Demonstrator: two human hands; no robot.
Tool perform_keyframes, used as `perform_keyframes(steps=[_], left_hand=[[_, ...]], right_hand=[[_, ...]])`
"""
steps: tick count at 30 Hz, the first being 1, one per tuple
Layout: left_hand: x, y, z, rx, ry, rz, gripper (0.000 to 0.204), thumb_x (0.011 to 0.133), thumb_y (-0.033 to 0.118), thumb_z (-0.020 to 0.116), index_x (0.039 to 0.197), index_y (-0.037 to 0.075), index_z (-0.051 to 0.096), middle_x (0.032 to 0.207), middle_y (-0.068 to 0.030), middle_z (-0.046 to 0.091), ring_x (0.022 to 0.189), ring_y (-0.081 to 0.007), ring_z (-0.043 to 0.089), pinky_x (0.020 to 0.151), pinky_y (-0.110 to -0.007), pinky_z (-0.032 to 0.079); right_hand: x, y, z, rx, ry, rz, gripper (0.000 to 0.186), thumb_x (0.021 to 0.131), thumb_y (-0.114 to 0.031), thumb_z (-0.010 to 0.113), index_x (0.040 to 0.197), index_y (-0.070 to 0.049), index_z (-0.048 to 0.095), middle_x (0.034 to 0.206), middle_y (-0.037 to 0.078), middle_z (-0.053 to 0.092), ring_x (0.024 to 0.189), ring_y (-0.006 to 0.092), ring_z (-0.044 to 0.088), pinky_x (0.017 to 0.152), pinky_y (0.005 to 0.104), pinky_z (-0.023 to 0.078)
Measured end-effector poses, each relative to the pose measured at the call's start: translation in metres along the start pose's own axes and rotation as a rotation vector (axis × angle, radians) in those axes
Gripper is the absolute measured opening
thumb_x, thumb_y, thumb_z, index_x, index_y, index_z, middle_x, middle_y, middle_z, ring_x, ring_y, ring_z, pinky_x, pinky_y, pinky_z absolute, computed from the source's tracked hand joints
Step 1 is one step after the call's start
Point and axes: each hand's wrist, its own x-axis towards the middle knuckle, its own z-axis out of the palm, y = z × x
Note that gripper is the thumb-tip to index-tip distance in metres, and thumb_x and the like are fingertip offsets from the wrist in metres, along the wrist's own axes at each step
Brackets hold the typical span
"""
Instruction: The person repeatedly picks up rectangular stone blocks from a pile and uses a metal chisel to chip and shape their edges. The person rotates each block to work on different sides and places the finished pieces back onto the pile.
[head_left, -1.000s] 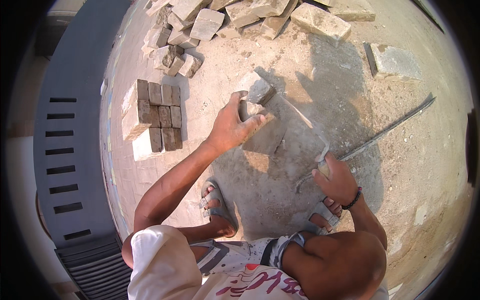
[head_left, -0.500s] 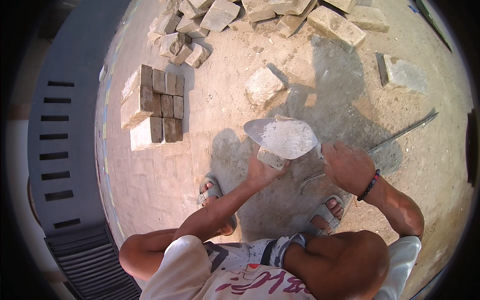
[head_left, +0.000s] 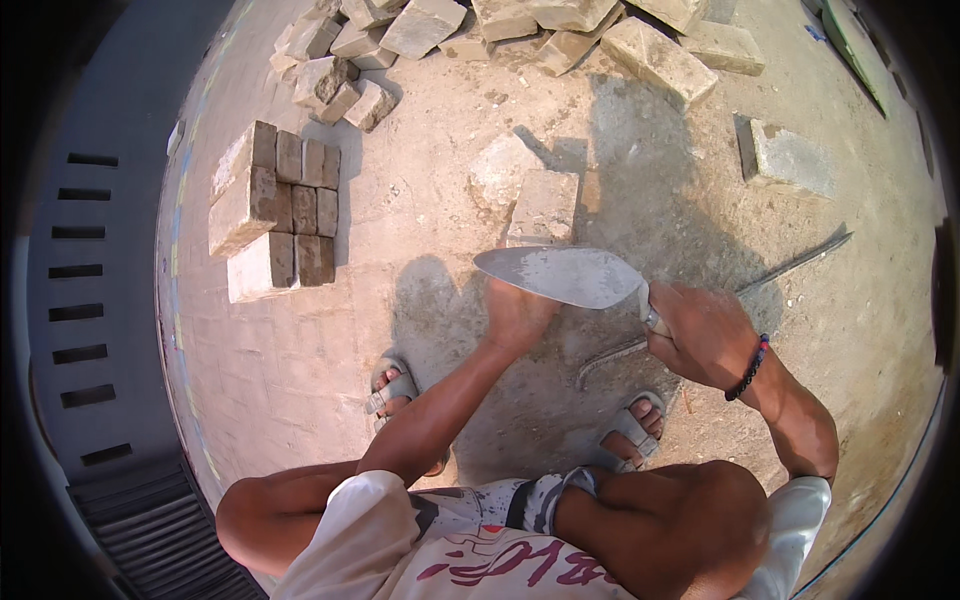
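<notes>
My left hand [head_left: 522, 315] is closed round the near end of a pale, dusty brick [head_left: 545, 205]. The brick reaches out beyond the trowel, which hides its lower part and most of my left fingers. In my right hand [head_left: 703, 335] is the handle of the pointed trowel [head_left: 570, 275]. Its metal blade, coated in pale dust, points left and lies across the brick's near end; whether they touch I cannot tell. Just behind the brick, a rough pale chunk [head_left: 502, 168] rests on the ground.
At left stands a neat stack of bricks [head_left: 250, 218]. A loose brick heap [head_left: 430, 28] spreads along the far side, and a single block [head_left: 790, 160] lies at right. Between my sandalled feet and the right side runs a thin dark bar [head_left: 795, 263]. A dark slotted gate [head_left: 100, 310] borders the left.
The brick in my left hand has turned and now extends past the trowel's far edge. The blade has tilted and looks narrower. The whole view has shifted slightly.
</notes>
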Motion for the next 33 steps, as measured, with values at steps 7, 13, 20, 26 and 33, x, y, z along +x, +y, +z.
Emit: perform_keyframes(steps=[7,13,20,26,33], left_hand=[[0.024,-0.009,-0.006,-0.155,0.144,0.114,0.064,0.069,0.019,0.082,0.123,-0.003,0.055,0.110,-0.0209,0.066,0.098,-0.0342,0.066,0.086,-0.042,0.051],[0.043,0.035,-0.001,0.065,0.172,-0.124,0.073,0.066,0.023,0.084,0.127,-0.002,0.052,0.111,-0.0223,0.066,0.103,-0.0376,0.066,0.089,-0.045,0.051],[0.051,0.033,0.002,0.071,0.163,-0.080,0.074,0.063,0.025,0.085,0.126,0.001,0.053,0.111,-0.0216,0.066,0.103,-0.0382,0.065,0.088,-0.045,0.052],[0.053,0.033,-0.006,0.137,0.135,-0.072,0.072,0.064,0.028,0.084,0.124,0.002,0.054,0.111,-0.0208,0.066,0.105,-0.0381,0.064,0.088,-0.046,0.051],[0.046,0.027,-0.008,0.152,0.152,-0.060,0.070,0.064,0.030,0.083,0.122,0.002,0.055,0.113,-0.0207,0.066,0.106,-0.0374,0.063,0.088,-0.047,0.050]], right_hand=[[0.017,-0.026,-0.030,0.237,0.179,-0.160,0.029,0.085,-0.020,0.066,0.104,0.000,0.055,0.087,0.024,0.064,0.084,0.0429,0.064,0.070,0.0490,0.051],[0.049,-0.006,-0.068,0.221,0.178,0.004,0.028,0.086,-0.017,0.064,0.104,0.003,0.056,0.076,0.024,0.063,0.073,0.0434,0.064,0.069,0.0470,0.051],[0.065,0.032,-0.034,0.155,-0.011,-0.015,0.032,0.087,-0.019,0.063,0.109,0.004,0.056,0.083,0.028,0.065,0.078,0.0453,0.065,0.073,0.0484,0.050],[0.058,-0.009,-0.061,0.351,0.006,-0.251,0.035,0.088,-0.021,0.062,0.111,0.005,0.055,0.078,0.030,0.063,0.078,0.0474,0.063,0.075,0.0511,0.049],[0.055,-0.005,-0.062,0.154,-0.111,-0.012,0.033,0.089,-0.021,0.061,0.109,0.005,0.055,0.079,0.029,0.064,0.083,0.0461,0.064,0.077,0.0509,0.051]])
